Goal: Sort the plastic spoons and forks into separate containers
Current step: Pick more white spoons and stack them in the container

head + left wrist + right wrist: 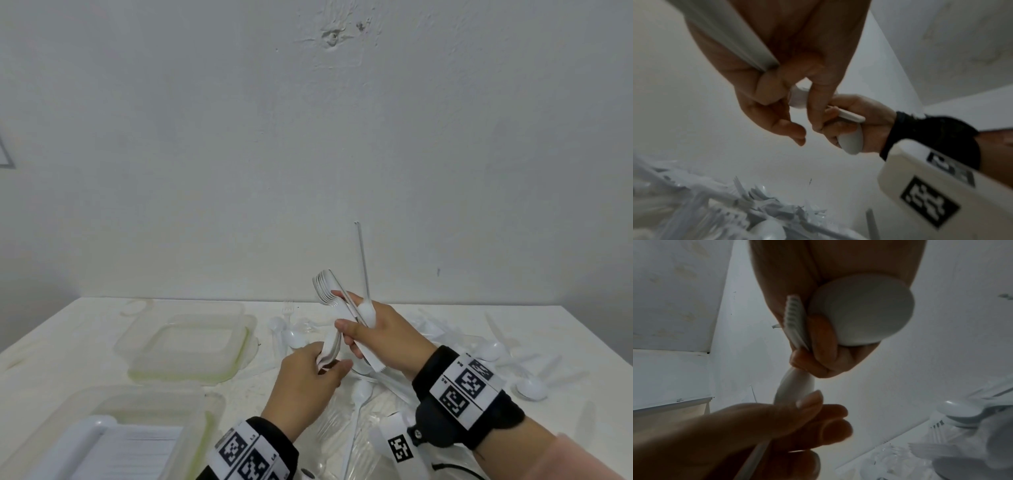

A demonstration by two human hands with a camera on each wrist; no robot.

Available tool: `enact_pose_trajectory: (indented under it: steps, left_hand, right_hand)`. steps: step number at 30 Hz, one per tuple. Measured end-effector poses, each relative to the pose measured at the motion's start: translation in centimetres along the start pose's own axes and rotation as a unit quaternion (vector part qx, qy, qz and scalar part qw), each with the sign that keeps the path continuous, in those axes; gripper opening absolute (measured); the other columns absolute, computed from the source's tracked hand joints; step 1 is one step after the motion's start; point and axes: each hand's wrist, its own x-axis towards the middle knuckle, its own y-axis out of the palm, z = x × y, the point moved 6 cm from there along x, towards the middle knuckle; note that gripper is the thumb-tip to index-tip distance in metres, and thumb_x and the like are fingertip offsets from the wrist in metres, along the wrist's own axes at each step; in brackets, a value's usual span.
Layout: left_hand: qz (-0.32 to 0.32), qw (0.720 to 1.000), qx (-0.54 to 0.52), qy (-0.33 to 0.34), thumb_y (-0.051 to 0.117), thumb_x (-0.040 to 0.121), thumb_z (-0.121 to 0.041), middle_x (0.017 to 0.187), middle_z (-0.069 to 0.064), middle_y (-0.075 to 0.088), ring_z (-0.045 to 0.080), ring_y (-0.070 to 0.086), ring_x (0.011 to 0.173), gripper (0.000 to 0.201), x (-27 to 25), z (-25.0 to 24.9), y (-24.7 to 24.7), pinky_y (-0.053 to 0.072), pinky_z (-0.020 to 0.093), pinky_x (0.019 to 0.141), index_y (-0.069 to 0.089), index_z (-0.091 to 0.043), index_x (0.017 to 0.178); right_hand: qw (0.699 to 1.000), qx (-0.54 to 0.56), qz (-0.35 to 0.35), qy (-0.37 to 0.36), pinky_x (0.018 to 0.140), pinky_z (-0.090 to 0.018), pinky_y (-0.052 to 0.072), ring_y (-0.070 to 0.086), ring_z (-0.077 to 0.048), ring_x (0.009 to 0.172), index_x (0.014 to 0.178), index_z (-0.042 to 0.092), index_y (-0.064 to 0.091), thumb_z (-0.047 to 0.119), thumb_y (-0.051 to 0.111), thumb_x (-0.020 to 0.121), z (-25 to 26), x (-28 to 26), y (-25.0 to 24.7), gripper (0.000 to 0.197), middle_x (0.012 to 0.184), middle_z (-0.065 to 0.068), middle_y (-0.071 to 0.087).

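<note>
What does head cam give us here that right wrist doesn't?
Head only: two clear containers on the table, fork tines of the stack, and one spoon standing handle-up.
Right wrist only: the stacked handle ends edge-on and that spoon's bowl from below.
Both: right hand gripping the stack and spoon, left hand holding spoons.

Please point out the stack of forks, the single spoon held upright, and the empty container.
stack of forks (325, 287): head view, tines.
single spoon (366, 311): head view, bowl.
empty container (236, 356): head view, right rim.
</note>
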Motion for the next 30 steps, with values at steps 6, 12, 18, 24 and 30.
enact_pose_trajectory:
  steps: [6,12,18,24,30]
  left_hand:
    - [0.054,0.968,-0.225,-0.097,0.041,0.102,-0.028,0.093,0.003,0.075,0.009,0.055,0.064,0.033,-0.5,-0.1,-0.7,0.036,0.023,0.047,0.069,-0.01,0.104]
    - [0.104,0.92,-0.356,-0.126,0.044,0.102,-0.023,0.103,0.012,0.074,0.016,0.07,0.074,0.033,-0.5,0.3,0.0,0.055,0.022,0.065,0.067,-0.001,0.109]
    - [0.14,0.837,-0.516,-0.12,0.057,0.088,-0.013,0.112,0.025,0.068,0.028,0.071,0.094,0.029,-0.6,0.1,0.9,0.058,0.027,0.077,0.063,0.007,0.108]
    - [0.101,0.841,-0.516,-0.126,0.062,0.08,-0.01,0.114,0.022,0.069,0.031,0.069,0.102,0.043,-0.1,1.0,0.2,0.059,0.027,0.074,0.056,0.007,0.12]
    - [0.065,0.827,-0.548,-0.106,0.058,0.087,-0.011,0.113,0.025,0.068,0.027,0.07,0.102,0.04,0.8,0.9,-2.0,0.059,0.028,0.08,0.056,0.011,0.12]
  right_hand:
    - [1.0,-0.006,-0.008,0.009,0.058,-0.02,0.046,0.052,-0.011,0.051,0.136,0.028,0.048,0.015,0.059,0.094,-0.8,-0.2,-0.7,0.045,0.064,0.003,0.059]
    - [1.0,-0.008,-0.023,0.009,0.057,-0.021,0.046,0.052,-0.017,0.055,0.133,0.028,0.051,0.012,0.06,0.093,-1.3,0.2,-1.1,0.044,0.065,0.0,0.059]
    - [1.0,-0.01,-0.011,0.016,0.056,-0.024,0.047,0.054,-0.019,0.059,0.126,0.033,0.055,0.013,0.06,0.093,-1.3,-0.2,-1.2,0.04,0.063,-0.001,0.061]
    - [1.0,0.006,0.001,0.001,0.053,-0.023,0.044,0.05,-0.021,0.057,0.124,0.039,0.054,0.013,0.058,0.095,-0.6,-1.4,-1.1,0.039,0.062,0.0,0.059]
    - [0.994,0.083,0.075,0.017,0.05,-0.021,0.044,0.052,-0.013,0.052,0.126,0.035,0.056,0.02,0.063,0.089,-1.0,-3.6,0.1,0.041,0.065,-0.005,0.058]
